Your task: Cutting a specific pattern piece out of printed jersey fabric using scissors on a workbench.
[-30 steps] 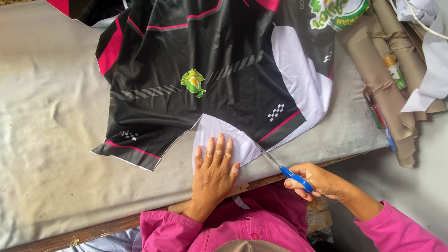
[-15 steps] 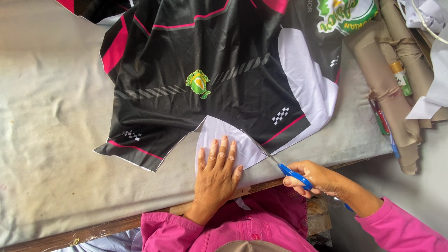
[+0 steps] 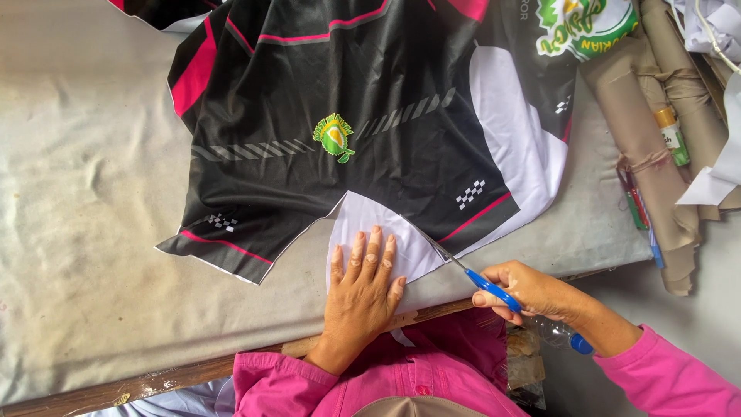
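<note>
A black printed fabric panel (image 3: 363, 116) with pink stripes, white areas and a small green-yellow emblem lies spread on the grey table cover (image 3: 77, 255). A white curved piece (image 3: 370, 220) juts from its near edge. My left hand (image 3: 363, 289) lies flat, fingers spread, on that white piece at the table's front edge. My right hand (image 3: 532, 292) grips blue-handled scissors (image 3: 471, 274), their blades at the fabric's edge just right of the white piece.
Rolls of brown paper (image 3: 641, 131) lie at the table's right end, with a small green bottle (image 3: 673, 137), pens (image 3: 634, 202) and white paper scraps. The wooden table edge (image 3: 154, 382) runs along the front. Pink sleeves fill the bottom.
The view has shifted slightly; the fabric sits lower in frame. Both hands keep their places, with the scissors still at the fabric's edge.
</note>
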